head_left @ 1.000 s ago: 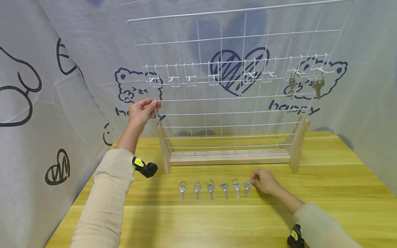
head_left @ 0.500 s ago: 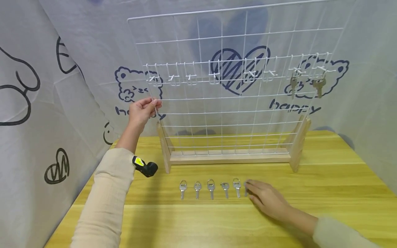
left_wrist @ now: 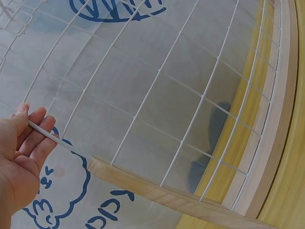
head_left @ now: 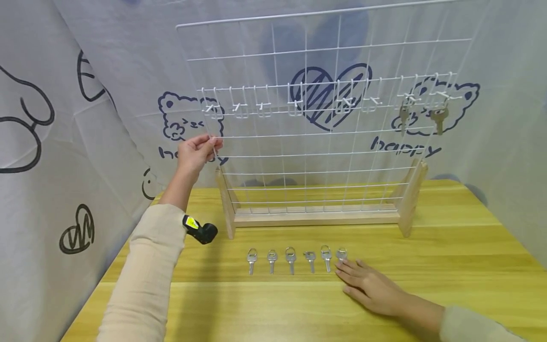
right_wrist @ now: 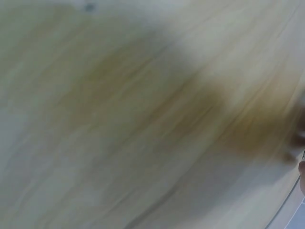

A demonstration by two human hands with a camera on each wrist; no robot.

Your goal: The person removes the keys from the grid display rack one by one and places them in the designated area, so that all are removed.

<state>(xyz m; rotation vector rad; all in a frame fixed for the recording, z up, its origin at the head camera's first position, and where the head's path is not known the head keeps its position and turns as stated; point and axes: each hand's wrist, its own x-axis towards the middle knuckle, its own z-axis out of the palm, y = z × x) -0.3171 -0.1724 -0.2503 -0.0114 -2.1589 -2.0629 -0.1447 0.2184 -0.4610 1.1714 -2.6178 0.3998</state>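
Note:
A white wire grid rack (head_left: pixel 325 118) stands upright in a wooden base (head_left: pixel 316 219) on the yellow table. My left hand (head_left: pixel 197 153) pinches the rack's left edge wire (left_wrist: pixel 45 135) between thumb and fingers. Several silver keys (head_left: pixel 290 259) lie in a row on the table before the base. My right hand (head_left: pixel 367 285) lies flat, fingers straight, its fingertips just beside the rightmost key (head_left: pixel 341 255). Two keys (head_left: pixel 438 118) hang from white hooks at the rack's upper right. The right wrist view is a blur of wood.
Several white hooks (head_left: pixel 262 107) without keys line one row of the grid. A printed cloth backdrop (head_left: pixel 85 104) closes in the left, back and right sides. The table's wooden top (head_left: pixel 461 247) stretches to the right of the keys.
My right hand has drawn back from the rightmost key toward me and flattened on the table, and the key shows again. The left hand has kept its hold on the rack.

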